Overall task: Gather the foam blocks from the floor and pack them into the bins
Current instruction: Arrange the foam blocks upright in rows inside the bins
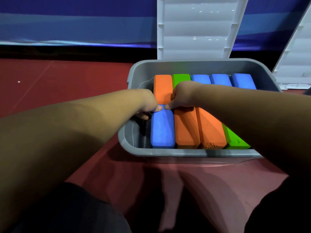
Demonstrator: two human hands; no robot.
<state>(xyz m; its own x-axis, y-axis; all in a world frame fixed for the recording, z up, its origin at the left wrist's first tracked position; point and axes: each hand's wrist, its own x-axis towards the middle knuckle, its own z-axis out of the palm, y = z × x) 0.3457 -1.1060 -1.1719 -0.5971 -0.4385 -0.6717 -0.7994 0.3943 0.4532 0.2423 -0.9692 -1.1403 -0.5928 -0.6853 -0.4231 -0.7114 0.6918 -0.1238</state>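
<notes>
A grey bin [168,153] on the red floor holds foam blocks in two rows. The far row has an orange block [162,88], a green block [180,79] and three blue blocks [220,79]. The near row has a blue block [162,130], two orange blocks [185,128] and a green block [235,140]. My left hand [149,105] grips the far end of the near blue block, thumb on top and fingers down its left side. My right hand [182,96] has its fingers curled over the far ends of the near blue and orange blocks.
A white ribbed lid [196,27] stands upright behind the bin, against a blue wall. A second white lid [296,52] leans at the right edge. Red floor [58,78] stretches to the left. My dark-clothed knees fill the bottom corners.
</notes>
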